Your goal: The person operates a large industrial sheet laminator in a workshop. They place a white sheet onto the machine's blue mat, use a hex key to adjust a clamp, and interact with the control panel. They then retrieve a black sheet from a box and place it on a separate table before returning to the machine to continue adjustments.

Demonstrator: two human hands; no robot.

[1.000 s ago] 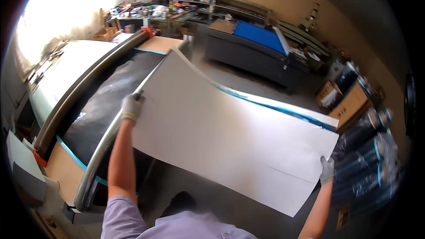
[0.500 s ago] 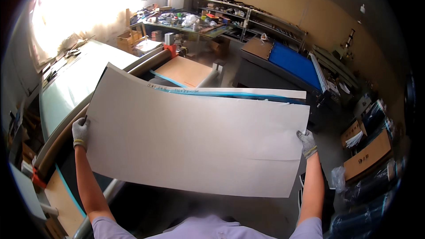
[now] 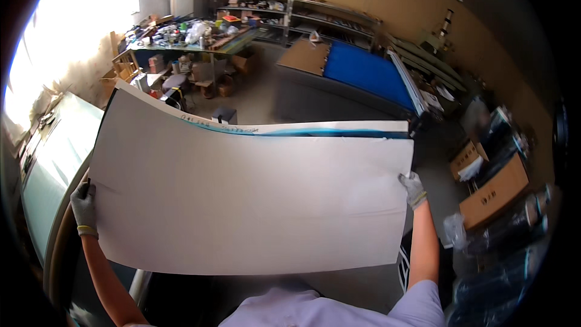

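Stretched between my two gloved hands is a large off-white sheet [image 3: 254, 206], held up in front of me and sagging along its top edge. A strip with a blue band and handwriting [image 3: 290, 128] shows along the top, behind the front layer. My left hand [image 3: 85, 206], in a pale knit glove, grips the left edge with the thumb on the near face. My right hand [image 3: 413, 190], gloved alike, is closed on the right edge. The fingers behind the sheet are hidden.
To the left lies a pale green tabletop [image 3: 60, 163]. A blue-topped table [image 3: 369, 72] stands ahead, with metal shelving [image 3: 327, 19] behind it. Farther left is a cluttered table [image 3: 212, 45]. Cardboard [image 3: 496, 192] and plastic-wrapped rolls [image 3: 496, 284] line the right side.
My body and view have turned to the right, away from the roller machine on the left. The sheet is still held by both hands and now hangs a little farther left in view.
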